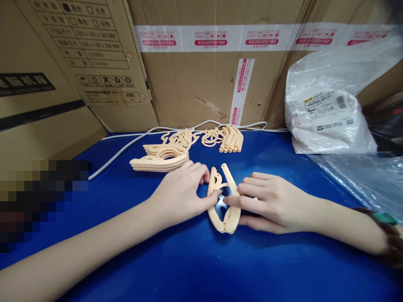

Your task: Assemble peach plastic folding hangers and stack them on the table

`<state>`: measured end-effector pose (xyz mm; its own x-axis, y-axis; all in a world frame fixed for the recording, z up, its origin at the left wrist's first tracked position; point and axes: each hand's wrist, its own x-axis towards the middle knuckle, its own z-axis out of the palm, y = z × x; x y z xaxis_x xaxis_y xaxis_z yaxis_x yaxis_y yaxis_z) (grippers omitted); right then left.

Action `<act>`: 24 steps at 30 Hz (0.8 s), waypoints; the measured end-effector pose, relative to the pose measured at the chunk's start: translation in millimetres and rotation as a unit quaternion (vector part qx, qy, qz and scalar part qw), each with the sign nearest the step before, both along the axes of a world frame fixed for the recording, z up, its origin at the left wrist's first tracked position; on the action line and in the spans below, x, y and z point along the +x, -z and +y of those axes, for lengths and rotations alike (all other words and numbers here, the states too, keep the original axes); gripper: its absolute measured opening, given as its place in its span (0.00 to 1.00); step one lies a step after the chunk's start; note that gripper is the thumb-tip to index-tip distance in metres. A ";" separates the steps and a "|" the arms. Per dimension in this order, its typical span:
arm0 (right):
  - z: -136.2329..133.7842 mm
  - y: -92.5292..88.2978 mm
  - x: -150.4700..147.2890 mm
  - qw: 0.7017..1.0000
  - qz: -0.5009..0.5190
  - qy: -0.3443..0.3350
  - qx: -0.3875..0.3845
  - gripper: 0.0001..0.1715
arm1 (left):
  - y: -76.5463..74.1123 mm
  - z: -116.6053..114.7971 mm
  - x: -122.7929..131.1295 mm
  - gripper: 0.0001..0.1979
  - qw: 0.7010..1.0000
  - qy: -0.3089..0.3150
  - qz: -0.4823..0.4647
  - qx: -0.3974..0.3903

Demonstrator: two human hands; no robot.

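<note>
A beige plastic folding hanger (232, 218) lies on the blue table in front of me, its two arms folded into a narrow V with the joint towards me. My left hand (184, 191) grips its left arm between thumb and curled fingers. On the other side, my right hand (269, 201) holds the right arm, with the index finger laid across it and the thumb low beside it. Behind my left hand is a stack of beige hanger pieces (160, 161). Farther back lie a heap of hook-shaped pieces (182, 137), some ring-shaped pieces (211, 137) and a row of curved arm pieces (231, 140).
Cardboard boxes (195, 88) stand along the back and the left. A white cable (122, 150) runs across the table behind the pieces. At the right back sits a white plastic bag (330, 121) with a label, and clear plastic film (355, 176) spreads before it.
</note>
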<state>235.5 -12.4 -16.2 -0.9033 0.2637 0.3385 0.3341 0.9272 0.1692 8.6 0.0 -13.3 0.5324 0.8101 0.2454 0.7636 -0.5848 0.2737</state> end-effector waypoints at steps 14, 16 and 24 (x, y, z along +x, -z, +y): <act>4.8 2.6 0.8 0.989 0.031 0.134 -0.049 0.14 | -3.1 13.0 -11.8 0.09 0.994 0.053 0.067 0.061; 5.7 3.2 1.1 0.987 0.031 0.148 -0.054 0.15 | -3.1 14.5 -12.4 0.11 0.989 0.060 0.098 0.096; 7.1 3.9 1.7 0.987 0.027 0.150 -0.045 0.17 | -8.8 11.3 -15.3 0.12 0.974 0.094 0.158 0.135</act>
<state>237.1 -5.3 -20.1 -0.7609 0.5482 0.3472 0.6026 0.7954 0.0646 -6.7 11.3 -4.5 0.7485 0.6201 0.2347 0.6574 -0.7402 -0.1409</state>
